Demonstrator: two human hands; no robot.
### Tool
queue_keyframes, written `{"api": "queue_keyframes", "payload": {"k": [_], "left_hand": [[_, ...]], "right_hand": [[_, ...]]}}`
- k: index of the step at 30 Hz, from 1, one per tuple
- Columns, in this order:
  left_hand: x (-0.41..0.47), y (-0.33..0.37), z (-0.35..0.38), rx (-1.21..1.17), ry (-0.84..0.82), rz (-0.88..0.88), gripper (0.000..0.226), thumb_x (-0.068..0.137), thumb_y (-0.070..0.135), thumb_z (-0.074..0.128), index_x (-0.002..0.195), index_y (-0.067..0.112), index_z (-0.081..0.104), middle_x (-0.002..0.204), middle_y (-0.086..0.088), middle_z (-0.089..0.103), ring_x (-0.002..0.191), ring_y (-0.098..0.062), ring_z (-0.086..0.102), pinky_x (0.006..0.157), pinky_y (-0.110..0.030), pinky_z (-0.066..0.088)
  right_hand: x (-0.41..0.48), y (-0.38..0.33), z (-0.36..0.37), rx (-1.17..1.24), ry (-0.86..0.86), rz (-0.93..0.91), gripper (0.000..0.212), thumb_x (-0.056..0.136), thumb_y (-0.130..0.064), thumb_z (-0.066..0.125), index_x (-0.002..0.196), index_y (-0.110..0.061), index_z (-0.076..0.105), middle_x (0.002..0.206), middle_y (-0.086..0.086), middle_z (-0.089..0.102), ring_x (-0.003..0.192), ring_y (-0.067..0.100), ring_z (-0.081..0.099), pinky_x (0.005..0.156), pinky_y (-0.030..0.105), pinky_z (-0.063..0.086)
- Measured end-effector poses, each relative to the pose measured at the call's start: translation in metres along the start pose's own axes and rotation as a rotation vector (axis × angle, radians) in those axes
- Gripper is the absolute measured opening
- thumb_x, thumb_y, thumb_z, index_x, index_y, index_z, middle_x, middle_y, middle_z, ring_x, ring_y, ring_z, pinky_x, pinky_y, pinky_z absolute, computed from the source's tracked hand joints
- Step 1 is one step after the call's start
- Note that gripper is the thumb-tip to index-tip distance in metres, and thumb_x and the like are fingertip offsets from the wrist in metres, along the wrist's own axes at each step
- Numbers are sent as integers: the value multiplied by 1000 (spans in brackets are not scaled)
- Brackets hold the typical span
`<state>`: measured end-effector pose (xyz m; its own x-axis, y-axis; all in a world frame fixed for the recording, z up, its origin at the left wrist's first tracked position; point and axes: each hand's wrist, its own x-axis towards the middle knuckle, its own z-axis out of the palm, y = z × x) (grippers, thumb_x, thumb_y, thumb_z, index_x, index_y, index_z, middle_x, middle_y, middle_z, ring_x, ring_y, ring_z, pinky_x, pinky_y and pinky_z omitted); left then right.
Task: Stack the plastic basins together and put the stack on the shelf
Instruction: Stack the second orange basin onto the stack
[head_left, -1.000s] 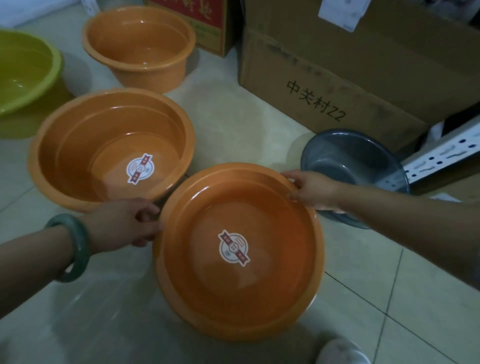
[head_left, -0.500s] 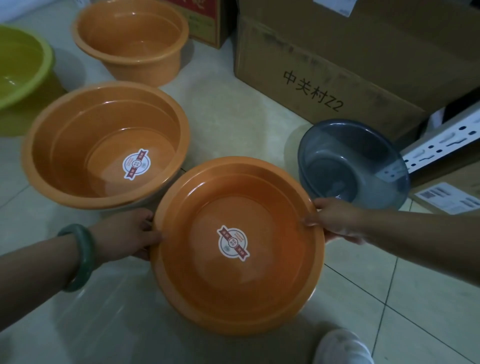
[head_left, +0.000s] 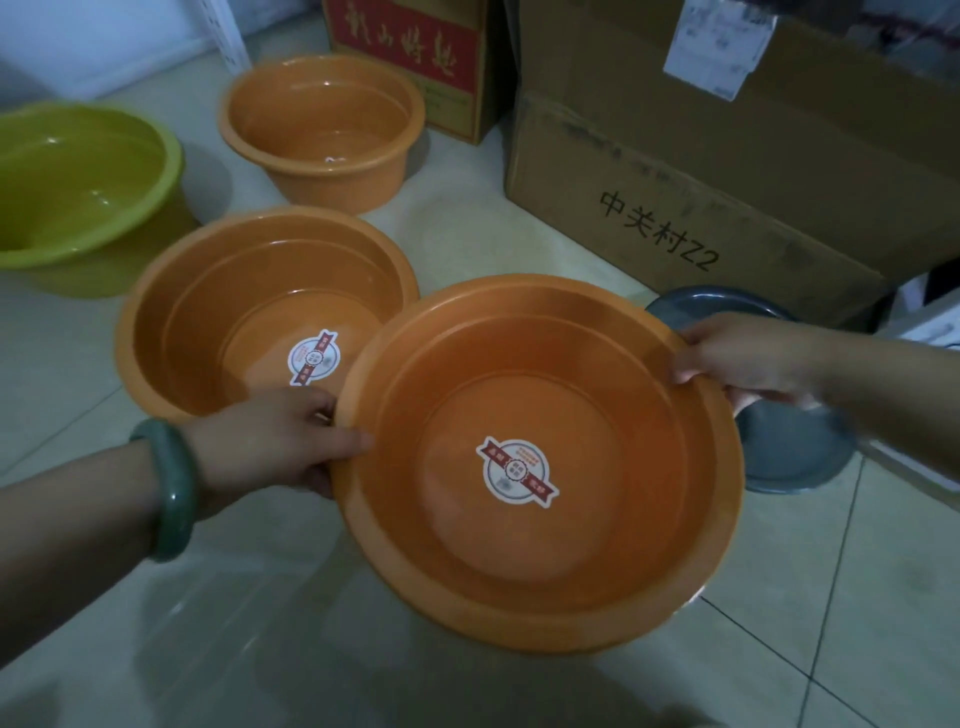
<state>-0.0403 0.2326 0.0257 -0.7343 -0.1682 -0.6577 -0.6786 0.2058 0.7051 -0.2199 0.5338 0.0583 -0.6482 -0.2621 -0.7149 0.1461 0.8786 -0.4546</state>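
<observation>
I hold a wide orange basin (head_left: 545, 395) with a round label on its bottom, lifted off the tiled floor. My left hand (head_left: 270, 441) grips its left rim and my right hand (head_left: 748, 358) grips its right rim. Its left edge overlaps a second labelled orange basin (head_left: 208, 312) standing on the floor behind it. A deeper orange basin (head_left: 322, 119) sits farther back, and a green basin (head_left: 78, 182) stands at the far left. A grey see-through basin (head_left: 795, 452) lies on the floor, partly hidden by my right hand and the held basin.
Large cardboard boxes (head_left: 727, 182) stand along the back right, and a red-printed carton (head_left: 415, 57) behind the deep orange basin. A white object (head_left: 935, 322) shows at the right edge. Pale floor tiles (head_left: 208, 649) spread in front.
The held basin has risen and moved up and left, now overlapping the second orange basin and covering more of the grey one. My right hand has shifted along its rim.
</observation>
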Motion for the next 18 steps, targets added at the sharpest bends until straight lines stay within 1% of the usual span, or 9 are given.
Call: {"api": "queue_keyframes", "payload": {"k": [1, 3, 5, 8, 10, 13, 14, 16, 18], "left_hand": [[-1, 5, -3, -20, 2, 14, 41, 65, 29, 78, 93, 3, 65, 79, -15, 75, 73, -29, 71, 64, -31, 61], [-3, 16, -10, -58, 15, 49, 30, 75, 18, 71, 95, -2, 63, 82, -18, 74, 70, -26, 70, 61, -29, 59], [-3, 26, -18, -124, 8, 73, 24, 72, 14, 71, 88, 0, 62, 67, -13, 74, 57, -19, 70, 53, -27, 59], [-4, 37, -38, -142, 90, 140, 17, 70, 17, 72, 77, 7, 60, 51, -6, 65, 40, -9, 61, 39, -17, 50], [-5, 42, -57, -120, 146, 185, 25, 61, 27, 80, 70, 12, 62, 50, -4, 64, 40, -8, 60, 38, -16, 48], [-11, 47, -82, -128, 208, 206, 59, 38, 45, 87, 83, 13, 66, 63, -3, 71, 56, -13, 67, 49, -22, 57], [-12, 47, -90, -158, 235, 213, 54, 47, 44, 85, 87, 12, 66, 62, -1, 72, 55, -11, 67, 49, -20, 56], [-18, 47, -104, -203, 320, 239, 20, 78, 25, 68, 92, 12, 66, 56, 3, 70, 49, -5, 64, 44, -14, 51], [-23, 46, -120, -215, 414, 235, 16, 86, 19, 59, 98, 12, 66, 58, 2, 69, 54, -9, 64, 46, -14, 52]], "right_hand": [[0, -5, -6, 8, 14, -14, 26, 91, -4, 51, 114, -8, 62, 95, 15, 75, 77, 29, 75, 67, 39, 62], [0, -17, -18, 23, 44, -37, 20, 89, -2, 52, 105, -9, 64, 85, 15, 76, 68, 26, 75, 57, 34, 61], [1, -29, -28, 38, 73, -63, 18, 88, -3, 54, 102, -8, 65, 79, 14, 77, 65, 26, 75, 54, 32, 60], [3, -50, -39, 74, 95, -101, 15, 87, -5, 57, 99, -7, 67, 77, 13, 78, 68, 26, 76, 55, 32, 60], [4, -66, -42, 97, 115, -135, 14, 87, -6, 58, 97, -6, 67, 77, 13, 77, 67, 26, 75, 55, 31, 60], [8, -96, -40, 105, 167, -191, 15, 88, -9, 59, 99, -5, 68, 80, 17, 75, 69, 26, 74, 58, 34, 61], [10, -107, -38, 113, 182, -209, 15, 88, -11, 59, 100, -5, 68, 85, 18, 74, 71, 26, 72, 58, 34, 62], [15, -130, -29, 152, 210, -250, 12, 90, -15, 60, 98, -11, 68, 88, 15, 73, 71, 23, 71, 53, 29, 61], [22, -152, -18, 222, 260, -292, 13, 89, -23, 62, 100, -17, 67, 83, 7, 72, 67, 17, 68, 47, 22, 56]]}}
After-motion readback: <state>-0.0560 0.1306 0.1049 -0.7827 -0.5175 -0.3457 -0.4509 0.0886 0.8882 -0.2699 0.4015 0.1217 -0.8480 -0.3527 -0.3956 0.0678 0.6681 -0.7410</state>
